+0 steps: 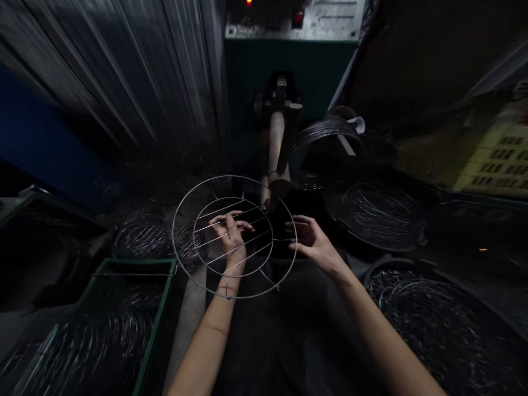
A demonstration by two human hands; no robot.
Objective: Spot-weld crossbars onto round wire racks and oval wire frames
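Observation:
A round wire rack point(226, 297), with two rings and several parallel bars, is held up in front of me. My left hand point(231, 234) is under it, fingers curled among the bars and partly closed. At the rack's right rim is my right hand point(315, 245), thumb and fingers apart; whether its fingertips touch the outer ring I cannot tell. Just beyond the rack's far side, a machine's thick cylindrical arm point(276, 143) reaches towards me, and its lower end lies close to the rings.
A green crate point(165, 308) of bent wire pieces stands at left. On the right are a coil of wire point(325, 129), a dark tub of wire rings point(377, 214) and a tub of small wire pieces point(437, 324). A yellow crate point(503, 148) is farther right.

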